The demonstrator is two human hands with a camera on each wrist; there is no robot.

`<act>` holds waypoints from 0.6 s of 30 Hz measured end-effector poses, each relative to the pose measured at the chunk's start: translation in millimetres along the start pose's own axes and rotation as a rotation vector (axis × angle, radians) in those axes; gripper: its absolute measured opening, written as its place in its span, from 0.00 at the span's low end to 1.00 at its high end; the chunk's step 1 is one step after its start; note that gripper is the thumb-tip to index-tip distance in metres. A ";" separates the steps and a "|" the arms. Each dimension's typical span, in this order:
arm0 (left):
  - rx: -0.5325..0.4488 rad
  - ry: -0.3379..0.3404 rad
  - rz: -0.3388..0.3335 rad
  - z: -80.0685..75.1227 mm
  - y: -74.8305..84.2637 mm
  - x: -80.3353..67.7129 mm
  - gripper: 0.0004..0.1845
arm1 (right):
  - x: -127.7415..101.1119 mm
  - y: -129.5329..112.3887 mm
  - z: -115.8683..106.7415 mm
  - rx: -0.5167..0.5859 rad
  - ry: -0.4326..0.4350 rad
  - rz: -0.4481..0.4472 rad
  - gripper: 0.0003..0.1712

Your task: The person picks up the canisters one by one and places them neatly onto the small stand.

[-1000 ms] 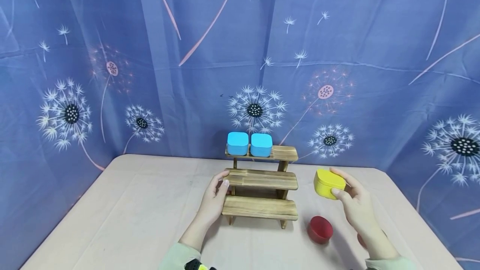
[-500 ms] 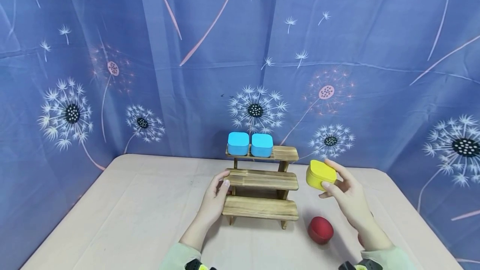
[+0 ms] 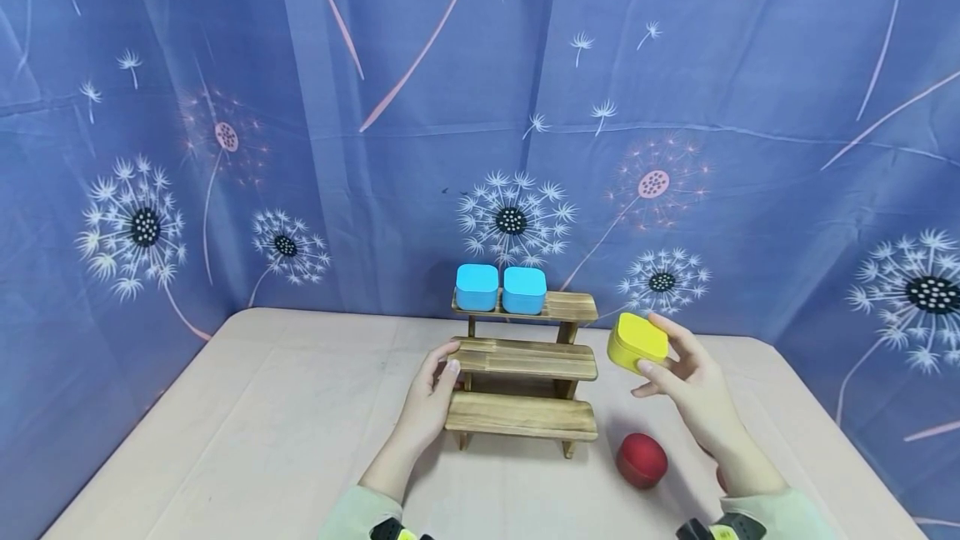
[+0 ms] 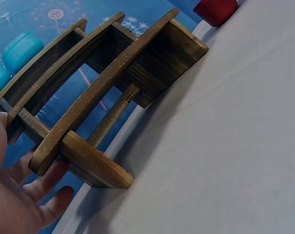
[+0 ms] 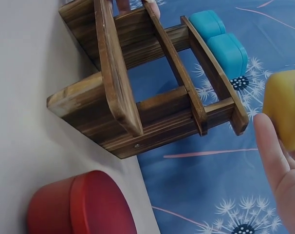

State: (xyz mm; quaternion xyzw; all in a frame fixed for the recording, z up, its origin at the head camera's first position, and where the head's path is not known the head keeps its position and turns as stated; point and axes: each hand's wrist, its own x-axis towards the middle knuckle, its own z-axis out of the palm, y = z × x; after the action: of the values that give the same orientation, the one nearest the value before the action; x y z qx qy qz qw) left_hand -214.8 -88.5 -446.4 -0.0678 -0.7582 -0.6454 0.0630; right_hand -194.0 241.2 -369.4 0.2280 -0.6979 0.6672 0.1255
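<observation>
A three-tier wooden step shelf [image 3: 521, 415] stands on the table. My left hand [image 3: 429, 394] grips the left end of its middle tier, thumb in front; in the left wrist view the other fingers [image 4: 46, 180] reach behind the side. Two light-blue boxes [image 3: 477, 287] sit side by side on the top tier, at the left and middle. To the right of the shelf, my right hand [image 3: 697, 386] holds a yellow rounded-square box [image 3: 637, 342] in the air between thumb and fingers. In the right wrist view the yellow box [image 5: 286, 109] is partly cut off.
A round red box [image 3: 642, 460] rests on the table right of the shelf, below the yellow box. Another red thing [image 3: 721, 479] is mostly hidden behind my right forearm. A blue dandelion-print cloth [image 3: 375, 190] hangs behind the table.
My right hand has carried the yellow box leftward and slightly up, closer to the shelf, slowing in the last half second. My left hand and the shelf stay in place.
</observation>
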 end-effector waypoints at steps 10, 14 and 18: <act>-0.013 0.004 0.003 0.3 1.6 -1.0 0.20 | 10.5 1.2 3.3 0.050 0.011 0.063 0.29; -0.014 0.010 0.001 0.4 2.2 -1.2 0.20 | 16.8 1.9 3.8 0.136 -0.003 0.066 0.27; -0.014 0.012 0.006 0.0 6.8 -2.6 0.20 | 21.2 3.0 3.9 0.186 0.000 0.079 0.26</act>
State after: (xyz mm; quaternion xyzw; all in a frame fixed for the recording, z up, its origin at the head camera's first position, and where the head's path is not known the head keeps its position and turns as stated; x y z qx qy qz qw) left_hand -211.0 -87.5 -440.2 -0.0665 -0.7530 -0.6510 0.0688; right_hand -213.3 234.2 -362.2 0.2113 -0.6414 0.7335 0.0773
